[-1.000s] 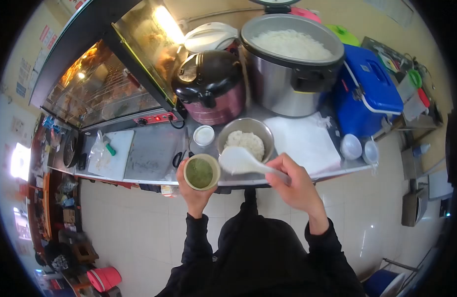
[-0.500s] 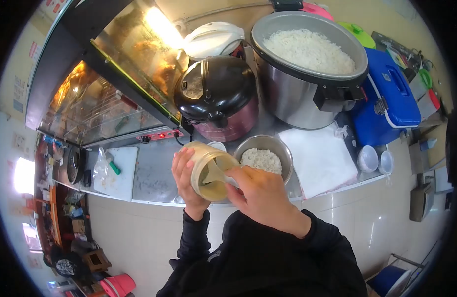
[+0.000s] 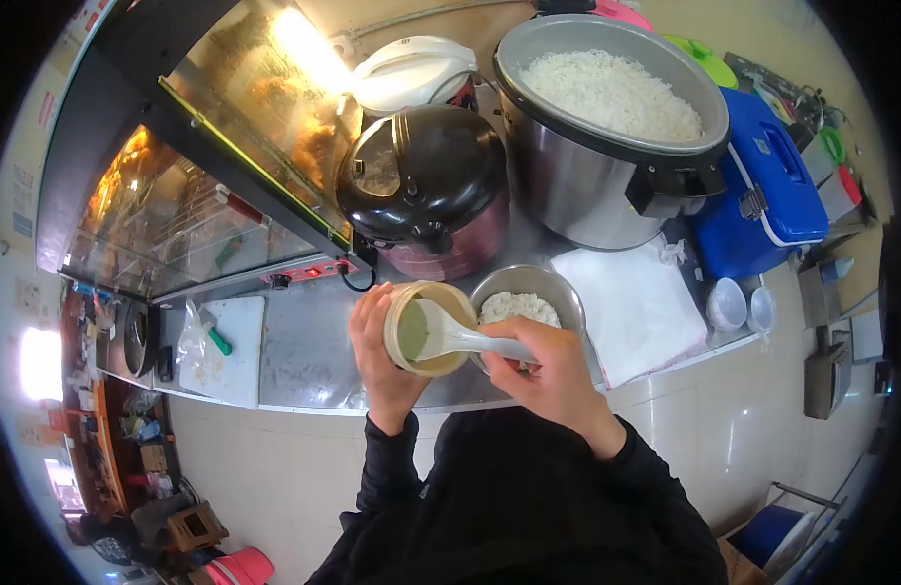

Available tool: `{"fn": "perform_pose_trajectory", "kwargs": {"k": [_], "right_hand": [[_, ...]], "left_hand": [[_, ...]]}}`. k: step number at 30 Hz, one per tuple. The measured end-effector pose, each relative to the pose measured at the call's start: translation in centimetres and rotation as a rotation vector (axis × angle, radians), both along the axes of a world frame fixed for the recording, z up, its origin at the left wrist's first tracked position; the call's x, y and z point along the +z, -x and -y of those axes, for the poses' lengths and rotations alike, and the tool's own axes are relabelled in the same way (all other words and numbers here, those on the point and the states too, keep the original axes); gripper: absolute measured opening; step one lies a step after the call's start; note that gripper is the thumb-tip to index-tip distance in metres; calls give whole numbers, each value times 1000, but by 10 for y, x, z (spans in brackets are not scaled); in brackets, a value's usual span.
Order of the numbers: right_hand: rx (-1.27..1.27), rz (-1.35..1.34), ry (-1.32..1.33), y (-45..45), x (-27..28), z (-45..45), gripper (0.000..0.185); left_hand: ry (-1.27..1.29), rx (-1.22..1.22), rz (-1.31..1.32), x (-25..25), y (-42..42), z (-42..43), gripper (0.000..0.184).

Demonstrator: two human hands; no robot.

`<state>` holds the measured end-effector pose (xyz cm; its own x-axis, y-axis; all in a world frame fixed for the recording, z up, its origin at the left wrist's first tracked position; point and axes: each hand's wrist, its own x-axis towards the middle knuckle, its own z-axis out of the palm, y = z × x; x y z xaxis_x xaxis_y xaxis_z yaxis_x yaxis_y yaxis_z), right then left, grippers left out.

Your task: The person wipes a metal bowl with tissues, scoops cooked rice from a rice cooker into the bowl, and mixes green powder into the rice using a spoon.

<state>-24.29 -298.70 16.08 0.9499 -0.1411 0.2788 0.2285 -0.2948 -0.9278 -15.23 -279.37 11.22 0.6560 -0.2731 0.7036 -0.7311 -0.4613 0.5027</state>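
White spoon (image 3: 457, 337), beige jar (image 3: 439, 365), green powder (image 3: 411, 328); silver bowl (image 3: 568, 296).

Spoon (image 3: 454, 337) smooth, glossy plastic; bowl (image 3: 569, 308) shiny metal.

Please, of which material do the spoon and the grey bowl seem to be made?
The spoon looks like smooth white plastic, from its soft shine, though ceramic is possible. The grey bowl seems smooth metal, perhaps stainless steel, from its silvery sheen.

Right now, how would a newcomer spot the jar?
Find the black-lidded cooker on the counter. Below it in the picture, the left hand grips the jar. Its inside shows green, unlike the steel bowl to its right, which holds rice.
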Motion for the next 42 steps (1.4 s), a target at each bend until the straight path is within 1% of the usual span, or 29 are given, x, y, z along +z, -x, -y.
{"fn": "perform_pose_trajectory", "kwargs": {"k": [3,6,9,12,15,18,21,27,30,33,39,42], "right_hand": [[13,-47,48,2,1,7,20],[-7,-31,102,3,-1,12,20],[34,-76,153,3,0,17,21],[44,-32,210,2,-9,23,22],[23,-45,174,3,-11,26,22],[57,-67,184,3,-14,33,22],[62,-89,151,3,-27,42,23],[100,-167,-24,4,-38,59,24],[110,-228,-19,6,-35,64,22],[101,-220,-79,7,-43,71,24],[-42,-210,-117,11,-44,99,22],[-39,-271,34,14,-64,114,21]], "left_hand": [[-71,9,-28,3,6,2,99],[-39,5,-65,-3,10,5,98],[-53,8,-81,-4,13,8,97],[-37,19,-93,-9,16,11,92],[-53,28,-102,-11,17,13,92],[-53,32,-108,-14,18,16,91],[-34,43,-152,-17,21,20,91],[-65,103,-215,-22,26,30,92],[-73,118,-251,-25,29,34,94],[-81,130,-245,-26,30,37,95],[-100,218,-274,-32,32,31,94],[-74,247,-294,-33,34,27,93]]}}
